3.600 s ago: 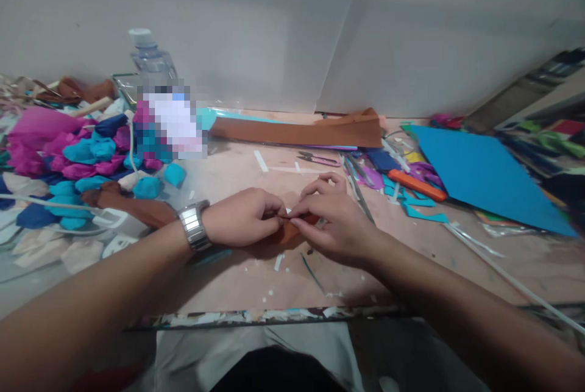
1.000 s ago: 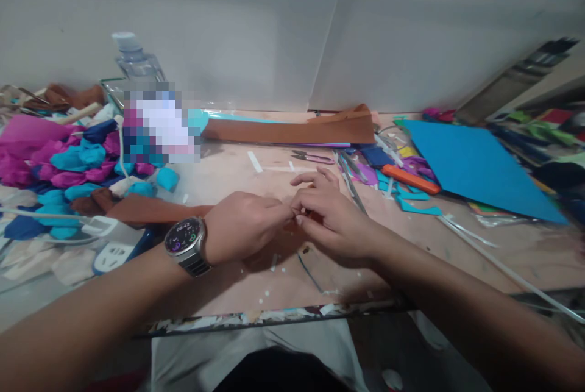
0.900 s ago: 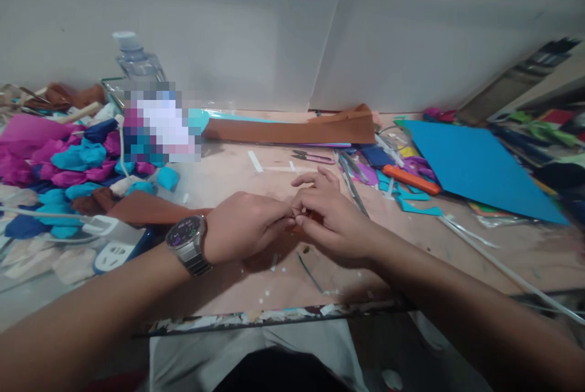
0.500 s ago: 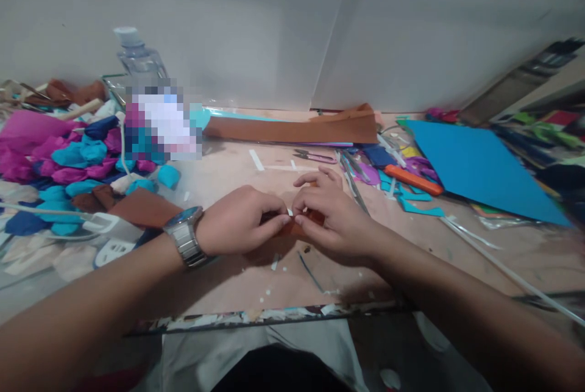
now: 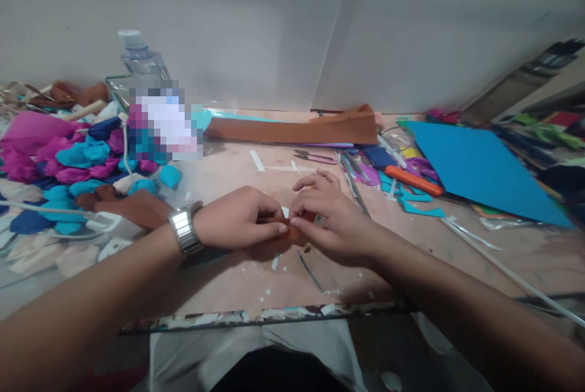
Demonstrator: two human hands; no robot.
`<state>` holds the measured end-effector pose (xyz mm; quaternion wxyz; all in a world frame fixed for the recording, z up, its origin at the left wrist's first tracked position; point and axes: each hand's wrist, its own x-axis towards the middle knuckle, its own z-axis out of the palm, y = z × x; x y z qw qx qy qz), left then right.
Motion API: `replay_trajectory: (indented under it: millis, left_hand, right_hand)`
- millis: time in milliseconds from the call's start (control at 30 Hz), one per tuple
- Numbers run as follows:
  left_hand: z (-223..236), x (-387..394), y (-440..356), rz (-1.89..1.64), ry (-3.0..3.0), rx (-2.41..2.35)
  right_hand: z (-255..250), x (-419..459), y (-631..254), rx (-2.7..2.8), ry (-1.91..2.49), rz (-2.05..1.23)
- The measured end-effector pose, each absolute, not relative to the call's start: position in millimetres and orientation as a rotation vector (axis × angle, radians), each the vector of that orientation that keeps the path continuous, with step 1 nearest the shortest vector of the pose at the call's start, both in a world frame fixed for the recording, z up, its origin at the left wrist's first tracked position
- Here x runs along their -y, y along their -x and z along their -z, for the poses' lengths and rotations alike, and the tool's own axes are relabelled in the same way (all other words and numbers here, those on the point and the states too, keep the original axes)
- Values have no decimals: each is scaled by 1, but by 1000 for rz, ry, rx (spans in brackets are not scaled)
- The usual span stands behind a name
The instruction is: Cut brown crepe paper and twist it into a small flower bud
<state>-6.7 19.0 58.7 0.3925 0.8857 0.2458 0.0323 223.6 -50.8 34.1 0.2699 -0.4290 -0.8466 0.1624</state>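
Between my hands is a small piece of brown paper (image 5: 296, 233), mostly covered by my fingers. My left hand (image 5: 240, 219), with a metal watch (image 5: 186, 230) at the wrist, pinches its left part between thumb and fingers. My right hand (image 5: 326, 215) grips the right part with thumb and index finger, its other fingers raised and loosely curled. The two thumbs nearly meet in front. A bit of white (image 5: 286, 212) shows just behind the fingertips; I cannot tell whether it is attached to the brown paper.
Crumpled coloured paper pieces (image 5: 85, 151) and a bottle (image 5: 144, 63) are at the left, beside a white charger (image 5: 114, 224). Long brown paper (image 5: 292, 131) lies at the back. Thread snips (image 5: 315, 156), an orange cutter (image 5: 414, 180) and a blue sheet (image 5: 484, 166) are to the right.
My left hand has turned slightly at the wrist, and its fingertips have shifted a little along the brown paper. My right hand has barely moved.
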Motion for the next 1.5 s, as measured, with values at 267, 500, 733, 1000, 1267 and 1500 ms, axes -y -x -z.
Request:
replay_trajectory:
  millis: [267, 500, 733, 1000, 1267, 1500]
  left_hand:
    - [-55, -18, 3, -120, -2282, -640]
    - [-52, -16, 3, -64, -2218, -625]
    - [-52, -17, 3, -36, -2135, -617]
    - [-51, -19, 5, -17, -2079, -580]
    - [-54, -23, 8, 22, -2102, -591]
    - [-58, -27, 11, 59, -2158, -641]
  right_hand:
    - [-31, 49, -223, 2301, 1158, -428]
    - [-28, 49, -220, 2313, 1141, -411]
    - [-33, 51, -223, 2311, 1105, -420]
    - [-33, 51, -223, 2274, 1073, -393]
    - [-34, 48, -227, 2268, 1063, -373]
    - [-36, 44, -232, 2279, 1094, -320]
